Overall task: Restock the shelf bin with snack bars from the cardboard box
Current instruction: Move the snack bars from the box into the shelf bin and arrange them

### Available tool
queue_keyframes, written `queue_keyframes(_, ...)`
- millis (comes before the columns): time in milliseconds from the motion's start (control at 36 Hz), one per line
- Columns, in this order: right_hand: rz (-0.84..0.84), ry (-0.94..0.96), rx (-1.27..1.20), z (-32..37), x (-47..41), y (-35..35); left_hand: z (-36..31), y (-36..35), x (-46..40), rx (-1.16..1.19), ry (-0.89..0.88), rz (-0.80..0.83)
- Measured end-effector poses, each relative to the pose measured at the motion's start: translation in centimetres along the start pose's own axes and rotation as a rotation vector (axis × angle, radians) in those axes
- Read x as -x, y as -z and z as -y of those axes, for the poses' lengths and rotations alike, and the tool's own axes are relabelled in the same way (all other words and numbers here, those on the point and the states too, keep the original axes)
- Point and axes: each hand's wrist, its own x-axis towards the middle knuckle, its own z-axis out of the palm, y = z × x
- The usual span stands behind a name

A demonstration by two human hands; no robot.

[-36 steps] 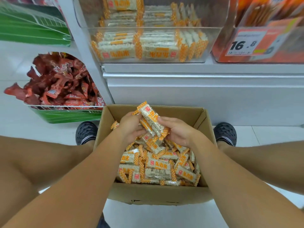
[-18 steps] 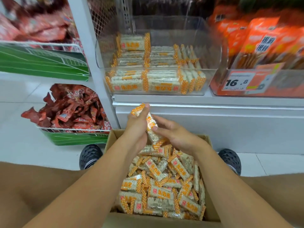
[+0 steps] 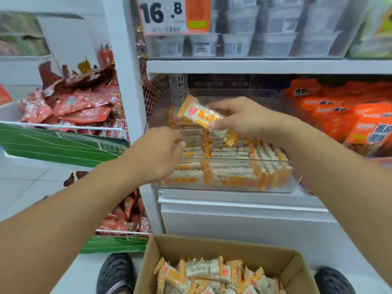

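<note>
Holding snack bars [image 3: 201, 115] over the clear shelf bin [image 3: 292, 183], my right hand [image 3: 241, 117] grips them; my left hand [image 3: 157, 153] hangs beside, fingers loosely curled, holding nothing I can see.

You face white metal shelving [image 3: 254, 66] divided by a white upright post [image 3: 123, 81]. Beneath you runs a pale tiled floor [image 3: 23, 183]. To your left, green-fronted bins [image 3: 59, 145] hold red packets [image 3: 70, 105]. On the upper shelf sit clear tubs [image 3: 273, 39] behind a price tag [image 3: 169, 15] reading 16.8. Orange packs [image 3: 343, 111] fill the right side.
</note>
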Motion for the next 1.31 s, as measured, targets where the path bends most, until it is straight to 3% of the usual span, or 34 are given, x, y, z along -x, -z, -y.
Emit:
queue_keyframes(56, 0.101, -0.020, 0.232, -0.8, -2.8, -0.6, 0.0, -0.9, -0.9, -0.047, -0.003, 0.154)
queue_keyframes(139, 0.223, 0.006, 0.310, -1.7, -6.0, -2.0, 0.1, -1.9, -1.8, 0.001, -0.005, 0.274)
queue_keyframes(278, 0.155, 0.111, 0.693, -2.5, -10.0, -4.2, 0.8, -3.0, -2.8, 0.038, 0.031, 0.406)
queue_keyframes(389, 0.145, 0.131, 0.780, -3.7, -10.5, -4.9, 1.3, -3.1, -3.5, 0.051, 0.024, 0.452)
queue_keyframes(528, 0.192, 0.169, 0.692, -4.8, -11.3, -4.8, 1.2, -3.6, -3.6, 0.017, -0.005, 0.392)
queue_keyframes(722, 0.063, 0.274, 0.452, -5.2, -12.1, -5.6, 1.0, -4.0, -3.5, 0.026, -0.010, 0.326)
queue_keyframes(1056, 0.015, 0.154, 0.424, -4.7, -11.5, -5.5, 1.2, -4.1, -3.5, 0.079, 0.037, 0.271)
queue_keyframes(1194, -0.020, -0.007, 0.219, -4.5, -11.4, -5.5, 1.3, -4.3, -3.5, 0.069, 0.023, 0.264)
queue_keyframes(1306, -0.064, 0.034, 0.258, -4.2, -11.3, -6.3, 1.5, -4.4, -3.6, 0.053, 0.007, 0.259)
